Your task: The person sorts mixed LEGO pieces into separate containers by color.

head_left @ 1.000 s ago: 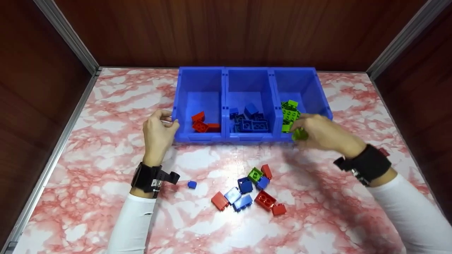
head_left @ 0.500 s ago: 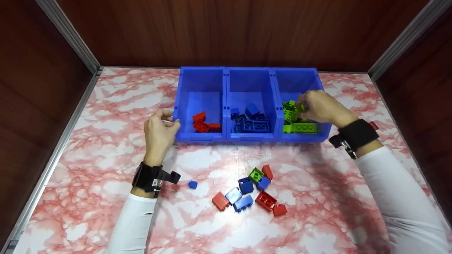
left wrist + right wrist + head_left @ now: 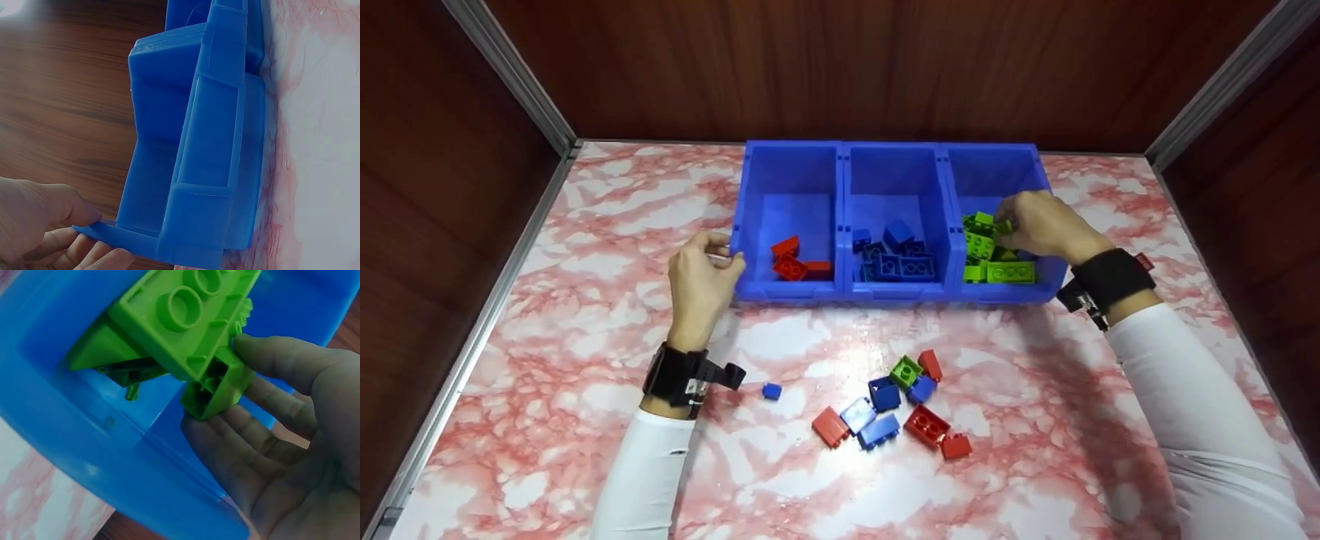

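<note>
A blue bin [image 3: 894,294] with three compartments stands on the table. My left hand [image 3: 701,281] pinches the rim of its left side wall between thumb and fingers; the left wrist view shows this grip on the wall [image 3: 121,235]. My right hand [image 3: 1046,225] is in the right compartment, pinching a small green brick [image 3: 216,388] between thumb and fingertips. Above that brick in the right wrist view is a larger green brick [image 3: 185,320]. Other green bricks [image 3: 979,246] lie around the fingers, including a long one [image 3: 1011,272] at the front.
Red bricks [image 3: 790,267] lie in the left compartment, blue bricks [image 3: 906,267] in the middle one. In front of the bin is a loose group of red bricks [image 3: 928,426], blue bricks [image 3: 879,431] and one green brick [image 3: 907,371]. A small blue brick [image 3: 772,391] lies apart near the left wrist.
My right hand has moved from the right compartment's front edge further back inside it, with a green brick at its fingertips. The long green brick has come into view. My left hand stays put.
</note>
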Available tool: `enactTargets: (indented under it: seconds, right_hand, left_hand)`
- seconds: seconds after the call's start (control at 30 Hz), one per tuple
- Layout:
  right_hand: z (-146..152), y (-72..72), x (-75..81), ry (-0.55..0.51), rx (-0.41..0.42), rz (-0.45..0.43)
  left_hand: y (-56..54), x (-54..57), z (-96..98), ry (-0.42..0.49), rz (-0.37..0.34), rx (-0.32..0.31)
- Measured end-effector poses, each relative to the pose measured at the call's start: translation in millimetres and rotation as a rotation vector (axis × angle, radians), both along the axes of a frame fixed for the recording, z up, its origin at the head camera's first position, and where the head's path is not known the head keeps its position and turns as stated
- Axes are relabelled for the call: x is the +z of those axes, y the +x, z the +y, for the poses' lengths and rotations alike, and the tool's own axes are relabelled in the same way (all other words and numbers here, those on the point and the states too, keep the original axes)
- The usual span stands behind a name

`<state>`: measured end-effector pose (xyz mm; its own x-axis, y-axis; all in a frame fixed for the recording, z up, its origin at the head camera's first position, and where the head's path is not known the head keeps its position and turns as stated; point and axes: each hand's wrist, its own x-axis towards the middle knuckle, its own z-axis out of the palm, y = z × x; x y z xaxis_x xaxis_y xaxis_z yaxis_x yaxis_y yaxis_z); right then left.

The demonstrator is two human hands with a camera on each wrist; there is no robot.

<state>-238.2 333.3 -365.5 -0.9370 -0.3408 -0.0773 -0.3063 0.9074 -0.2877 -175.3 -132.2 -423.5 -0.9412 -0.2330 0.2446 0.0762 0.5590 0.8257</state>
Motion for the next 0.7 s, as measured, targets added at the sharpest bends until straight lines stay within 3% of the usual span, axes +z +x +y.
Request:
enactTargets:
  seconds: [0.43, 0.7]
  right_hand:
    - [0.9, 3.5, -1.0, 0.031, 0.015, -0.001]
    - [-7.2, 23.4, 18.7, 0.035, 0.063, 0.086]
  left_hand:
    - [-1.3, 0.3, 1.0, -0.003, -0.012, -0.003]
    - [-1.4, 0.7, -0.4, -0.007, -0.015, -0.002]
